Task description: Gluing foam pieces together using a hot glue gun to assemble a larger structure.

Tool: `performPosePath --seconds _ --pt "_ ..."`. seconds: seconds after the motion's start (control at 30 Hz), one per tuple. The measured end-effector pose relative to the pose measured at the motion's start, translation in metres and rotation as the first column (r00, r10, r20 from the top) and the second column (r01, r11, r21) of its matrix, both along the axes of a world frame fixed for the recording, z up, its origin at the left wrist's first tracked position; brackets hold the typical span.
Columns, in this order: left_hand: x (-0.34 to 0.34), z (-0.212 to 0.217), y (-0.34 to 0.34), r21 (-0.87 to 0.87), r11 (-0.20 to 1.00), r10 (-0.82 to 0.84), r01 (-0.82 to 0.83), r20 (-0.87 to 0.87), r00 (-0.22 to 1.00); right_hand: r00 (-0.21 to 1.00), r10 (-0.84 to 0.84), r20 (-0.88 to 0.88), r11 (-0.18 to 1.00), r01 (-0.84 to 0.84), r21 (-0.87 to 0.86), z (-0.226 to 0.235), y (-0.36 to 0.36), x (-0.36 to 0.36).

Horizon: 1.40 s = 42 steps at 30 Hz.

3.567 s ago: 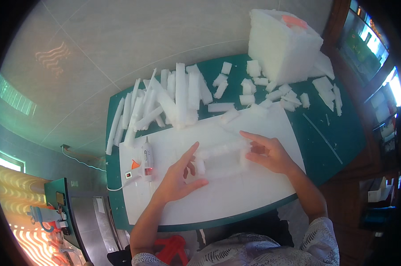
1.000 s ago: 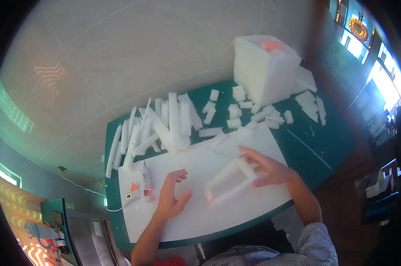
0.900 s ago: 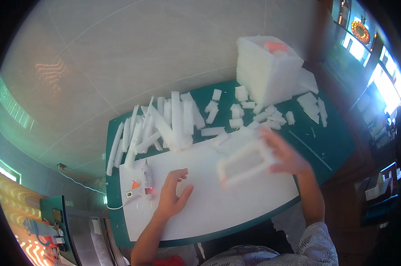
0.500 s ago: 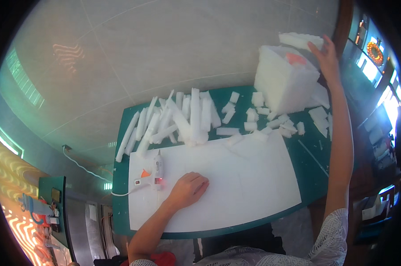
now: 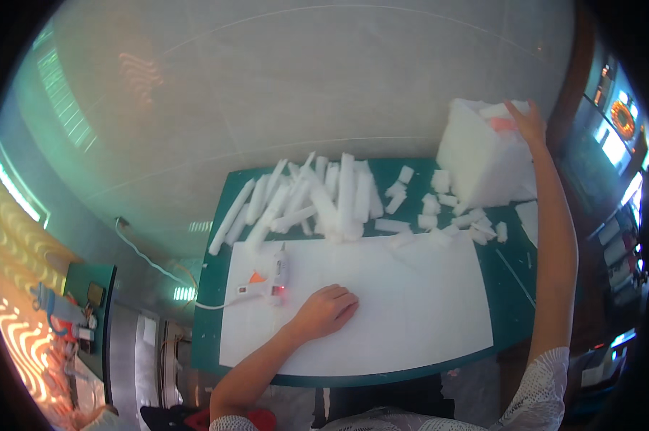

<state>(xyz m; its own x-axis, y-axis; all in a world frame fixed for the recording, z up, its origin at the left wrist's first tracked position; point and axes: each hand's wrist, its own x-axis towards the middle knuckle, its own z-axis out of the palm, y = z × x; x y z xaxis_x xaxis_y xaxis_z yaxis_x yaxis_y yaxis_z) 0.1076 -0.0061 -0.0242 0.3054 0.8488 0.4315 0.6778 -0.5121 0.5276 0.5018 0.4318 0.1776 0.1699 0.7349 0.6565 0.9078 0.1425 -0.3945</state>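
At the far right, my right hand (image 5: pixel 531 125) reaches to the top of a big white foam box (image 5: pixel 475 158). Its thumb and fingers are closed on a white foam piece (image 5: pixel 494 110) at the box's top, partly hidden by the hand. Beside it shows a pinkish-orange patch (image 5: pixel 504 125). My left hand (image 5: pixel 327 312) rests on a large white board (image 5: pixel 403 309), fingers curled in a loose fist with nothing seen in them. Left of that hand a white hot glue gun (image 5: pixel 279 271) with an orange trigger lies on the board, a small red light on it.
Long white foam strips (image 5: pixel 296 201) are heaped along the back of the green table (image 5: pixel 211 302). Several small foam chunks (image 5: pixel 439 201) lie before the box. A white cord (image 5: pixel 156 267) runs from the glue gun to the wall (image 5: pixel 339 79). A thin strip (image 5: pixel 516 276) lies at right.
My right hand has lowered the foam piece from above the box down to its top. The whole view has shifted slightly; my left hand stays on the board.
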Motion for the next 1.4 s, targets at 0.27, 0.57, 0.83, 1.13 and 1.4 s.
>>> performPosePath --seconds 0.27,0.57,0.83,1.13,1.4 --pt "-0.007 -0.001 -0.006 -0.039 0.999 0.004 -0.004 -0.002 1.000 0.979 0.017 0.202 0.938 -0.085 0.335 -0.008 -0.021 -0.051" --pt "-0.006 -0.001 -0.002 -0.047 0.999 0.005 -0.005 0.001 1.000 0.536 0.844 -0.013 0.520 -0.824 -0.227 -0.112 -0.172 -0.219" --pt "-0.006 -0.005 -0.001 -0.017 0.999 0.050 -0.050 0.007 0.999 0.466 0.859 0.212 0.508 -0.729 -0.459 -0.163 -0.206 -0.255" --pt "-0.010 -0.001 -0.004 0.008 0.999 0.047 -0.047 0.020 0.999 0.461 0.832 0.309 0.527 -0.831 -0.177 -0.114 -0.219 -0.217" --pt "-0.009 0.019 -0.015 -0.324 0.946 0.137 0.023 0.464 0.875 0.278 0.801 0.531 0.479 -0.829 -0.289 -0.130 -0.337 -0.200"
